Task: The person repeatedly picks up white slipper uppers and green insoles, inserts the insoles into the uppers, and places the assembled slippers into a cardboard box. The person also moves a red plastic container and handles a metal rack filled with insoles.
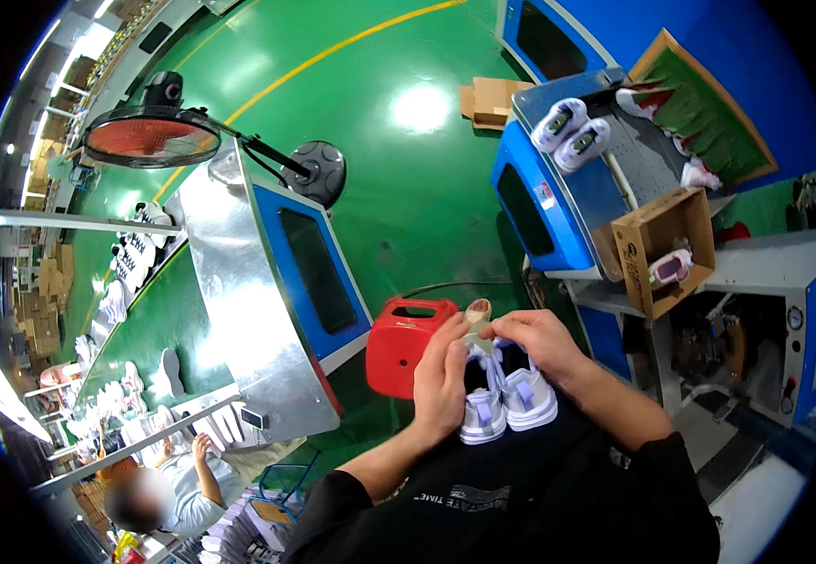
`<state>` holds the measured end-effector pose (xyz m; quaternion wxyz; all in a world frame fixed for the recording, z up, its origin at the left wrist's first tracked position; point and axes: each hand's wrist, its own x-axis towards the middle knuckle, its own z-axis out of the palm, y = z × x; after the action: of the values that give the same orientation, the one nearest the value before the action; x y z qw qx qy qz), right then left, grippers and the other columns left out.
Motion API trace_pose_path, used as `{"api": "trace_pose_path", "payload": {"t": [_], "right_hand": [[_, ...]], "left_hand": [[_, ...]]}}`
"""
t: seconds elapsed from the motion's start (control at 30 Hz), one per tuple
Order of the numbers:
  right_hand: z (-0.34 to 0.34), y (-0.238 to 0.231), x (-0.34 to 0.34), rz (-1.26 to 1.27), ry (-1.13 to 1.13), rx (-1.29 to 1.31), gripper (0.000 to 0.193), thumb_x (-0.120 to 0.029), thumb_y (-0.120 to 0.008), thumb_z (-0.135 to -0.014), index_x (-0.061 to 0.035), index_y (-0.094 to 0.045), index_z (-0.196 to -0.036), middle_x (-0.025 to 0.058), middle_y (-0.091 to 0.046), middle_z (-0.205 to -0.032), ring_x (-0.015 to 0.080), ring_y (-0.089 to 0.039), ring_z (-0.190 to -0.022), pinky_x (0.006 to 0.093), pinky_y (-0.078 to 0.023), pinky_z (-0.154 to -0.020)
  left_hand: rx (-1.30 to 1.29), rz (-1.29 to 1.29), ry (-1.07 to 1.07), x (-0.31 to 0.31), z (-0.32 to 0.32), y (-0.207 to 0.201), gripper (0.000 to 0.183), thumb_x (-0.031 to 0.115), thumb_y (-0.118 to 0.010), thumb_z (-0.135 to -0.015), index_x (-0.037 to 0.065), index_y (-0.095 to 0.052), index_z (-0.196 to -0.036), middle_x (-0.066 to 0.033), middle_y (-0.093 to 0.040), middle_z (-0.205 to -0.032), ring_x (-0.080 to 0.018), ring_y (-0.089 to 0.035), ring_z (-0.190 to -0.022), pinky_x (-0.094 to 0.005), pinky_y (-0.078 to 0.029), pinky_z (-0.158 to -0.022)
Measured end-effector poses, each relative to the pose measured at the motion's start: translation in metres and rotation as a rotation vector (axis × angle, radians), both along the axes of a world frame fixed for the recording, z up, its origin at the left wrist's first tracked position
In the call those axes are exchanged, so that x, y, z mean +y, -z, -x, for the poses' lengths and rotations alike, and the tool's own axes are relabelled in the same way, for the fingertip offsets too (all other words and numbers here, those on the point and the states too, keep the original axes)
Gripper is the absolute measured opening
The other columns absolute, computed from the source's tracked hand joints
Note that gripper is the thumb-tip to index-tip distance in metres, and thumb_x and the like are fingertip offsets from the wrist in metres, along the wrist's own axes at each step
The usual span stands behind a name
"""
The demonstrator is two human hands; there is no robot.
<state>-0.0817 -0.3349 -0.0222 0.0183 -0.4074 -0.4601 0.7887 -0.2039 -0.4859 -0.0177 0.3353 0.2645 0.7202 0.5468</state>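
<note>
Close in front of my dark shirt is a pair of white sneakers with lavender trim, heels toward me: a left sneaker (484,419) and a right sneaker (531,399). My left hand (440,381) is closed along the outer side of the left sneaker, fingers pointing away from me. Over the front of the right sneaker, my right hand (535,340) is bent with thumb and fingertips drawn together; what they pinch is unclear. Between my fingertips shows a pale, shiny piece (475,344), with a tan rounded end (478,308) beyond it. My hands hide the sneakers' fronts.
A red plastic stool (398,350) is just beyond my left hand. Left stand a metal-topped blue machine (239,273) and a floor fan (152,138). At right, a blue machine (544,211) carries more sneakers (582,145) beside a cardboard box (638,258). A person (192,489) works lower left.
</note>
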Motion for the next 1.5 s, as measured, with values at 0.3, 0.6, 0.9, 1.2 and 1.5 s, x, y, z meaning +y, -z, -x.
{"api": "trace_pose_path", "payload": {"t": [0.3,0.6,0.9,1.2,1.5], "right_hand": [[0.074,0.042,-0.029,-0.09,-0.127,-0.156,0.024,-0.017,-0.063,-0.092,0.0039,-0.074,-0.096,0.0083,-0.072,-0.091,0.0148,-0.065,-0.086,0.0293,-0.05,-0.078],[0.092,0.058,-0.034,0.162,0.001,0.048,0.022,-0.013,-0.058,-0.1,0.0018,-0.063,-0.116,0.0117,-0.07,-0.1,0.0218,-0.068,-0.093,0.0345,-0.054,-0.082],[-0.062,0.11,0.031,0.061,0.393,-0.218,0.023,-0.009,-0.058,-0.097,0.0019,-0.061,-0.117,0.0104,-0.069,-0.091,0.0176,-0.065,-0.079,0.0297,-0.053,-0.07],[-0.195,0.129,0.029,0.097,0.722,-0.128,0.023,-0.011,-0.058,-0.1,0.004,-0.065,-0.116,0.0119,-0.07,-0.099,0.0171,-0.066,-0.084,0.0277,-0.054,-0.074],[-0.363,0.075,0.06,-0.626,0.831,-0.615,0.03,-0.016,-0.063,-0.098,0.0027,-0.066,-0.121,0.012,-0.072,-0.102,0.0209,-0.07,-0.093,0.0343,-0.055,-0.082]], "left_hand": [[0.291,0.332,0.773,-0.026,0.082,-0.019,0.05,0.054,-0.063,-0.091,0.007,-0.074,-0.107,-0.0164,-0.069,-0.082,-0.0338,-0.066,-0.075,-0.0457,-0.051,-0.071],[-0.117,0.53,0.273,-0.14,0.198,0.01,0.057,0.044,-0.072,-0.084,0.003,-0.069,-0.124,-0.0174,-0.073,-0.11,-0.0249,-0.069,-0.105,-0.037,-0.053,-0.093],[1.017,0.839,-0.754,-0.364,0.38,0.121,0.042,0.036,-0.068,-0.089,0.0,-0.069,-0.11,-0.0239,-0.067,-0.113,-0.041,-0.059,-0.11,-0.0502,-0.046,-0.094],[0.596,0.468,0.097,-0.013,0.156,0.193,0.029,0.028,-0.064,-0.096,0.004,-0.071,-0.11,-0.0215,-0.072,-0.108,-0.0386,-0.07,-0.101,-0.0433,-0.056,-0.088],[0.567,0.062,1.008,0.226,-0.102,0.147,0.024,0.019,-0.066,-0.091,0.006,-0.07,-0.111,-0.0193,-0.071,-0.107,-0.0401,-0.067,-0.099,-0.0449,-0.055,-0.085]]}}
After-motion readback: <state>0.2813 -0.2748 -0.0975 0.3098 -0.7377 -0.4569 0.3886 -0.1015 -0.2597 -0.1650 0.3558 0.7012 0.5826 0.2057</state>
